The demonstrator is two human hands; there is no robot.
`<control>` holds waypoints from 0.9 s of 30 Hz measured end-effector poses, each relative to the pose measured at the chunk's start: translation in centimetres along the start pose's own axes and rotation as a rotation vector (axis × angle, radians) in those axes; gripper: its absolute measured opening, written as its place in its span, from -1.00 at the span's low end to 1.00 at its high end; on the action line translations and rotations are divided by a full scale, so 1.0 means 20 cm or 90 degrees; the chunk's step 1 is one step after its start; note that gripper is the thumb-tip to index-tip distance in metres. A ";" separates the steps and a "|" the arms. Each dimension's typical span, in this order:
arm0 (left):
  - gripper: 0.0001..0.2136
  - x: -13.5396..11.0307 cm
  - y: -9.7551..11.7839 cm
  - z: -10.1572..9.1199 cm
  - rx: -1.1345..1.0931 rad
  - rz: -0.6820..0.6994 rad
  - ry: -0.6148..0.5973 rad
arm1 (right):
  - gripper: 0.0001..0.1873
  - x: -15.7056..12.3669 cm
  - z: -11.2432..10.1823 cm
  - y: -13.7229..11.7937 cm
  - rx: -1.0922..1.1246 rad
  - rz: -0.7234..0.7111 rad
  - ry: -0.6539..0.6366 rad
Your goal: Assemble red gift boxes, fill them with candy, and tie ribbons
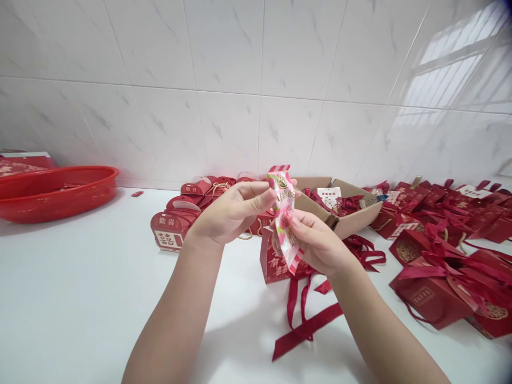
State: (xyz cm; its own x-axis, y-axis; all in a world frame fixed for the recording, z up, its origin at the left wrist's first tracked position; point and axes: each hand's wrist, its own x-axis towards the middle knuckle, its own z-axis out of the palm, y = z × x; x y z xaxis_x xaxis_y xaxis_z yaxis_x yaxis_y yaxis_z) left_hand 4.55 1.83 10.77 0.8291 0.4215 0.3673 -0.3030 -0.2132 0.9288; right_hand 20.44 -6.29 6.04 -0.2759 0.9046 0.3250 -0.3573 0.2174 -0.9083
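Both my hands hold one pink and white candy wrapper (284, 213) upright above the white counter. My left hand (232, 213) pinches its upper part between thumb and fingers. My right hand (316, 242) grips its lower part, fingers closed. Just below and behind the wrapper stands a small red gift box (274, 264) with dark red ribbons (306, 325) trailing toward me. Part of that box is hidden by my right hand.
A red plastic basin (56, 192) sits at the far left. Red gift boxes (176, 221) lie behind my left hand, and several more with ribbons (444, 266) crowd the right side. An open cardboard carton (344, 210) stands by the tiled wall.
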 end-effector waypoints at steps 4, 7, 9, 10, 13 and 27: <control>-0.73 0.01 0.01 0.02 0.015 0.009 0.020 | -0.78 0.01 -0.01 -0.01 -0.018 -0.023 0.091; -0.77 0.01 0.02 0.04 0.051 -0.003 0.091 | -0.76 0.02 -0.01 -0.01 -0.039 -0.046 0.142; -0.75 0.01 0.02 0.05 0.069 -0.014 0.130 | -0.75 0.02 -0.01 -0.02 -0.060 -0.047 0.158; -0.74 0.01 0.02 0.05 0.075 -0.014 0.139 | -0.75 0.02 -0.01 -0.02 -0.073 -0.046 0.165; -0.71 0.01 0.01 0.04 0.096 -0.001 0.160 | -0.76 0.01 0.02 -0.02 -0.107 -0.053 0.182; -0.81 0.03 0.01 0.05 0.059 0.046 0.302 | -0.72 -0.04 0.03 -0.08 -0.246 -0.042 0.197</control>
State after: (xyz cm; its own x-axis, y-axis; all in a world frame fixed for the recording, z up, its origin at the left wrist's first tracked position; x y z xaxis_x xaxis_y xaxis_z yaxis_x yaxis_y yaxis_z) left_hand 5.44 1.19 11.04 0.4951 0.7540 0.4317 -0.2909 -0.3243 0.9001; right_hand 20.76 -7.65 7.44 0.0347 0.9381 0.3446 0.0081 0.3446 -0.9387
